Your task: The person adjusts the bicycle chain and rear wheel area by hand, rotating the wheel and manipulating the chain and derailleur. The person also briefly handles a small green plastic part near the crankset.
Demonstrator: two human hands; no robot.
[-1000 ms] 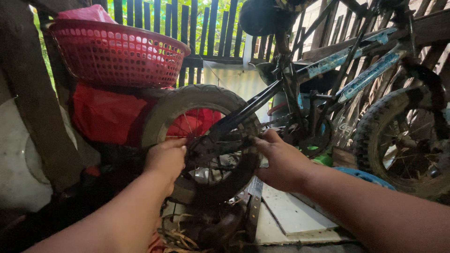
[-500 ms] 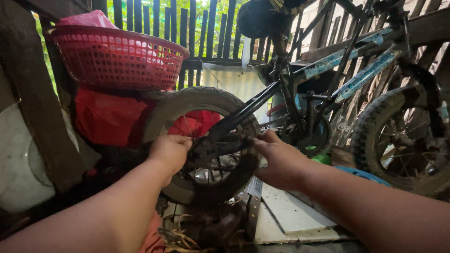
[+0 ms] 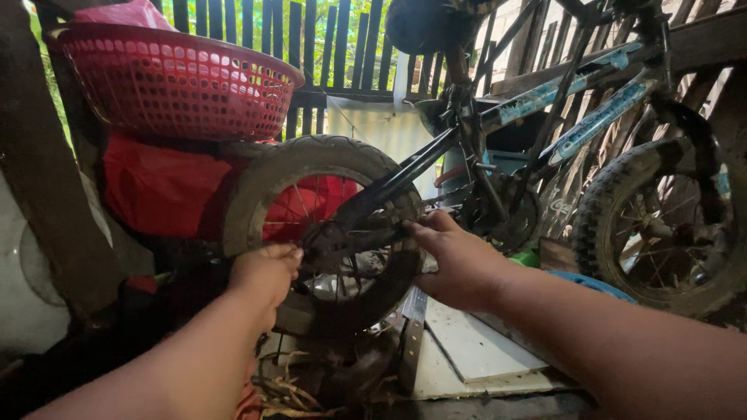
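A small bicycle with a black and light blue frame (image 3: 545, 97) stands before me. Its muddy rear wheel (image 3: 311, 167) is nearest. My left hand (image 3: 264, 272) presses against the left side of the wheel's hub (image 3: 342, 237), fingers curled. My right hand (image 3: 455, 260) reaches in from the right, fingertips on the hub where the black chainstay (image 3: 405, 175) meets it. Whether either hand pinches a small part is hidden by the spokes. The front wheel (image 3: 661, 225) stands at the right.
A red plastic basket (image 3: 167, 82) sits on a red cloth bundle (image 3: 156, 190) at the upper left. A wooden slat fence (image 3: 342, 47) closes the back. A wooden post (image 3: 47, 171) rises at the left. White boards (image 3: 475, 350) lie on the ground below the wheel.
Both hands stay at the hub with only slight shifts; my left hand has slid a little lower on the wheel. The bicycle has not moved.
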